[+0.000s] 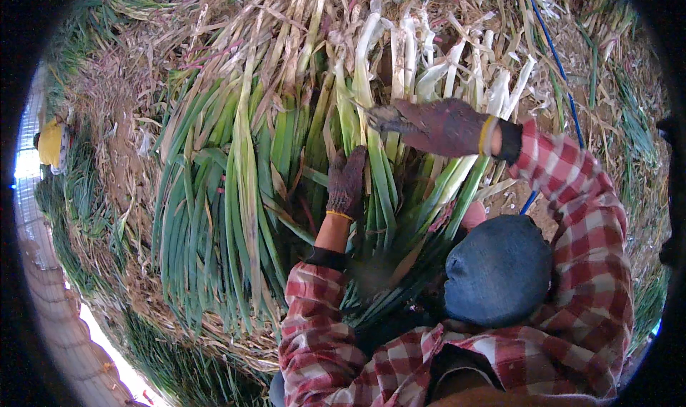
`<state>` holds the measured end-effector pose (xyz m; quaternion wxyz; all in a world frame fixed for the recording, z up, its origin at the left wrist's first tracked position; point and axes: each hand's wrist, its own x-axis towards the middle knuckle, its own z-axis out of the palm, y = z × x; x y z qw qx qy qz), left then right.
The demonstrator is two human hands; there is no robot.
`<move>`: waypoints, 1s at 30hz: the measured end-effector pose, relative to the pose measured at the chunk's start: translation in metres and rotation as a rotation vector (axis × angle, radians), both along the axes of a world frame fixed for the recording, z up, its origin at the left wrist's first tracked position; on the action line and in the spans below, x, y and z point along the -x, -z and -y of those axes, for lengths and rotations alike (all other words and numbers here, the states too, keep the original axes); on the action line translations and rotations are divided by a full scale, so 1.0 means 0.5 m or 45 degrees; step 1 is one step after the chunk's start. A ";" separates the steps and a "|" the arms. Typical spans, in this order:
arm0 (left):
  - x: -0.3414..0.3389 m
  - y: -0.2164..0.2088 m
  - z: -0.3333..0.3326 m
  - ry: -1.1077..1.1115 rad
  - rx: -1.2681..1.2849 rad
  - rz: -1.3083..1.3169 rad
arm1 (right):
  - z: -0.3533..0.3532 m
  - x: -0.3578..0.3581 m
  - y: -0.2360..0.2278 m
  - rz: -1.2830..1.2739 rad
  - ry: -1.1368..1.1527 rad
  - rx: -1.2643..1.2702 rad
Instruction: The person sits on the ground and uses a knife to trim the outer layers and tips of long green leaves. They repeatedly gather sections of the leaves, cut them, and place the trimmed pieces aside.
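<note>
The onions [244, 132] lie fanned before the person, left hand [346, 182] among them, right hand [444, 127] across paler stalks [407, 57], how open or gripping I cannot tell, and hard tugging on tangled leaves [187, 207] could tear them.

Red-and-white checked shirt [597, 242] is filling lower right of frame; black cuffs [509, 142] are edging sleeves [314, 307]; dark maroon gloves [450, 127] are showing yellow hems [488, 135]; blue denim knee [499, 267] is bulging.
</note>
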<state>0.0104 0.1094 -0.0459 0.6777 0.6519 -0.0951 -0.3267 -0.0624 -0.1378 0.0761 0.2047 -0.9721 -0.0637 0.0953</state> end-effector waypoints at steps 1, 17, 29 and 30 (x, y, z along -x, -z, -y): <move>-0.002 0.008 -0.006 0.003 -0.004 0.066 | -0.001 -0.024 0.014 0.031 0.010 0.001; 0.006 0.010 -0.012 0.022 -0.095 0.269 | 0.011 -0.007 0.006 0.192 -0.022 -0.057; 0.000 -0.043 -0.005 0.045 -0.299 -0.125 | 0.073 -0.229 0.065 -0.067 0.248 0.262; 0.005 -0.034 -0.013 0.033 -0.246 0.046 | 0.077 -0.237 0.059 -0.112 0.341 0.147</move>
